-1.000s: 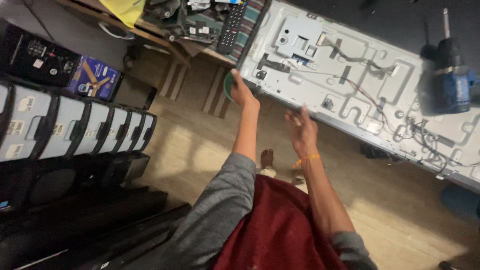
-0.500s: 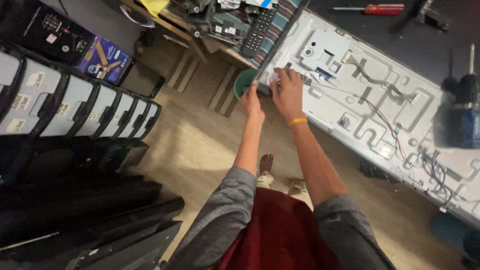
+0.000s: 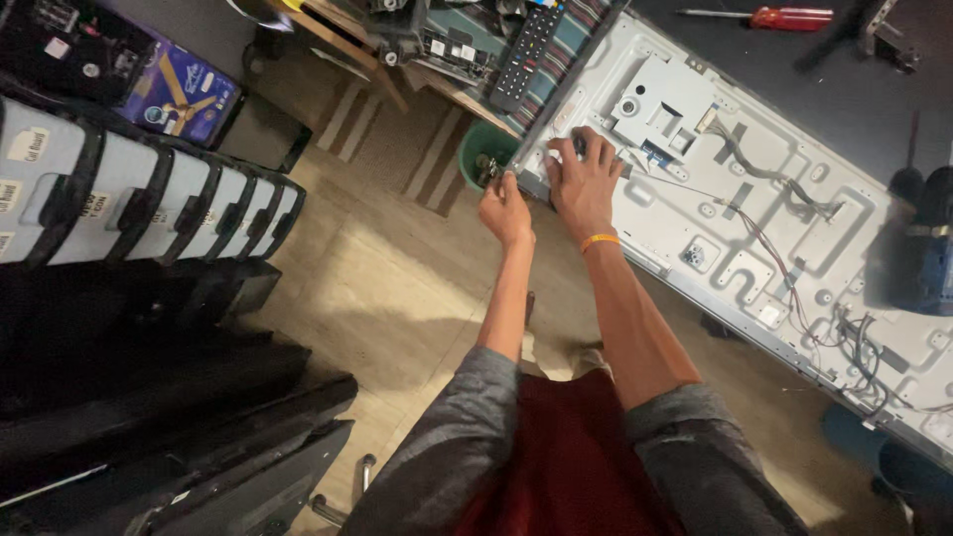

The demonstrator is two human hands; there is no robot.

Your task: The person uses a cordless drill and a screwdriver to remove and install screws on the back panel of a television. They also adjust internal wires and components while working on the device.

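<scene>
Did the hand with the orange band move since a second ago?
Yes. The right hand was in the air, off the grey metal panel; it went forward and now lies flat on the panel's corner, beside the green bowl.

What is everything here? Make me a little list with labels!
Left hand: left hand at the rim of a green cup, grip unclear
Right hand: right hand spread flat on the corner of a grey metal panel
Wrist: orange band
On panel: wires
Nearby: black remote, red screwdriver, blue drill
Floor: tan floor
</scene>
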